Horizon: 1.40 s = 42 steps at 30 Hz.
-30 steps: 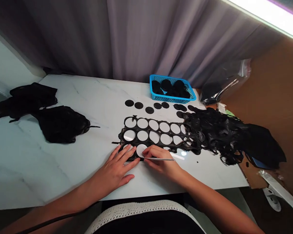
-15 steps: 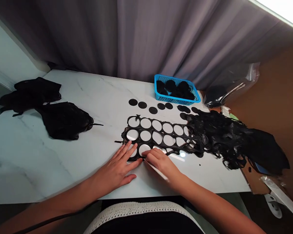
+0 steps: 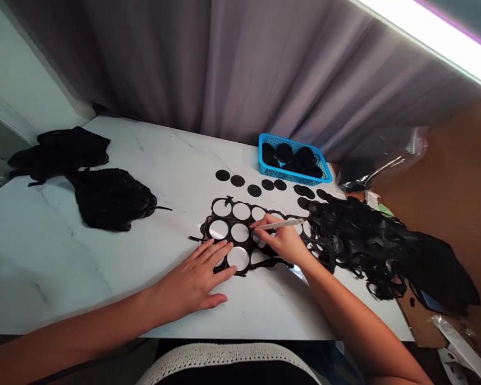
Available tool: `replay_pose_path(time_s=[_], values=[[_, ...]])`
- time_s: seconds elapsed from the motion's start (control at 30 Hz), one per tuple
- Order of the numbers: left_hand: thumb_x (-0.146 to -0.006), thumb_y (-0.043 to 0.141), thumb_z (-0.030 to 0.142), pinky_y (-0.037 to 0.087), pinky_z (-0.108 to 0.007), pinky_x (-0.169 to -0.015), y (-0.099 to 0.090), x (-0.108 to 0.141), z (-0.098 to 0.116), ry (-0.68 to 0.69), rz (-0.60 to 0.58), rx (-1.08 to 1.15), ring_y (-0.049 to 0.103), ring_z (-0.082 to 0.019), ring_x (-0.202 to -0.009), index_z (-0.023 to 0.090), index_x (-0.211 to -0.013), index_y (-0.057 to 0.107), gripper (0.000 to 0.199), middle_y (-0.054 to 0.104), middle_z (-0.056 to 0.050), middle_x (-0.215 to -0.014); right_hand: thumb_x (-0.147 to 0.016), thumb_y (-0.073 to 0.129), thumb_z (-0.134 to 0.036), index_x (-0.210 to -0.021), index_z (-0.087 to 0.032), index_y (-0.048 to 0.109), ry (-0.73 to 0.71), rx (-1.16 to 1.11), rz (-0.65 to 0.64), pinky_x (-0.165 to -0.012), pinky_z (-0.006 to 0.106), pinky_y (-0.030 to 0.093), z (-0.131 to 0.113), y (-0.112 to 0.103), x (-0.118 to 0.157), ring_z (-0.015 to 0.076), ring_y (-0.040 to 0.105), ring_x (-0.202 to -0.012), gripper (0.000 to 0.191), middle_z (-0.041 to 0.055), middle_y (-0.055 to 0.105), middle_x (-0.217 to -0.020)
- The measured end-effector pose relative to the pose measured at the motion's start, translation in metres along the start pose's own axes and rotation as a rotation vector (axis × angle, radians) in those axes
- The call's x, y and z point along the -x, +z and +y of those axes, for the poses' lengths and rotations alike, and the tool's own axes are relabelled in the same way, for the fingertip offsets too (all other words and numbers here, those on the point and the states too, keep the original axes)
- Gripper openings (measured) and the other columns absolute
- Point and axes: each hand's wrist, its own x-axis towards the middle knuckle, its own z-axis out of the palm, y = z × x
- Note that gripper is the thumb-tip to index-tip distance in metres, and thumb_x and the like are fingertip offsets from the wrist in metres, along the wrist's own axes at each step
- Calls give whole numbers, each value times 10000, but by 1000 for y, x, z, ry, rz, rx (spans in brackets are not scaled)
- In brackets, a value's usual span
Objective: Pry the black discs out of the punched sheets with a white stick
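Note:
A black sheet (image 3: pixel 274 261) with rows of round cut-outs lies on the white table, white showing through the circles. My left hand (image 3: pixel 196 275) rests flat on its near left corner, fingers spread, holding nothing. In my right hand (image 3: pixel 284 243) is a slim white pen-shaped tool (image 3: pixel 284 224), pinched between thumb and fingers. Its tip is over the middle row of circles, hidden by my fingers. Several loose black discs (image 3: pixel 237 181) lie just beyond the sheet. On the right the sheet runs into a heap of tangled black scraps (image 3: pixel 364 230).
A blue basket (image 3: pixel 294 176) holding black round pieces stands at the back right. Dark bundled black material (image 3: pixel 104 200) lies on the left of the table (image 3: pixel 164 176). A clear plastic bag (image 3: pixel 385 160) leans against the brown right wall. Grey curtains (image 3: pixel 164 69) hang behind.
My right hand has moved from the near row up and right to the middle row, and the white tool now points the other way. My left hand stays on the sheet. The view has shifted slightly.

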Motion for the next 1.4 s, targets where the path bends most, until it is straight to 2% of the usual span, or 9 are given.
replay_pose_path(time_s=[0.17,0.43,0.57,0.73,0.83,0.97,1.03,1.23,1.4], values=[[-870,693,522,264,-498,-1185,7,-10,-1,37,-8,-65,366,-353,-1431,174,-1354,540,615,362,-191,-1561,-916,556,-239,-762,-210,558,-41,-149,-145,-774,305,505,-7,28,5,178,677,-893,157,43,735,-970],[-870,704,484,292,-519,-1161,7,-9,1,23,-30,-40,378,-370,-1421,178,-1378,519,620,382,-199,-1547,-922,573,-187,-825,-204,620,-123,-91,-140,-760,320,507,-5,29,5,180,662,-878,110,43,723,-936],[-866,705,491,280,-538,-1163,9,-8,1,8,-45,-38,358,-371,-1431,188,-1388,512,633,370,-204,-1552,-929,557,-151,-892,-210,610,-192,84,-129,-748,331,488,-5,35,10,188,630,-838,88,52,711,-928],[-854,720,468,270,-557,-1163,10,-7,1,-13,-63,-22,317,-378,-1450,217,-1410,497,650,395,-168,-1546,-979,467,-152,-955,-198,586,-457,462,-130,-856,428,415,-3,46,20,264,593,-1015,129,132,683,-1191],[-837,744,443,265,-573,-1161,12,-6,1,-11,-52,-16,315,-395,-1447,210,-1424,488,681,369,-173,-1561,-958,462,-151,-915,-204,575,-446,554,-20,-837,423,396,9,29,0,272,593,-989,133,131,699,-1102],[-853,735,432,276,-573,-1159,9,-6,0,1,-39,-10,340,-395,-1436,203,-1431,488,669,356,-176,-1568,-894,459,-152,-804,-212,551,-134,570,360,-736,387,397,30,-15,-50,261,597,-793,143,101,696,-844],[-856,736,425,294,-554,-1158,5,-5,0,16,-55,-9,343,-384,-1439,206,-1427,491,659,372,-171,-1561,-872,492,-184,-785,-218,545,-66,463,397,-717,371,413,31,-25,-66,252,609,-775,108,92,716,-868],[-921,659,343,358,-488,-1146,-10,4,-2,-53,37,-30,410,-328,-1402,184,-1365,522,491,466,-160,-1491,-858,564,-212,-700,-228,502,-89,-31,-1,-698,313,473,-10,21,-52,200,659,-804,171,41,749,-897],[-935,622,304,416,-485,-1106,-8,18,-9,-115,64,-122,511,-324,-1305,161,-1289,557,388,560,-166,-1370,-898,555,-191,-759,-216,549,-158,-134,-171,-708,300,487,-31,54,-26,171,648,-807,141,32,724,-928]])
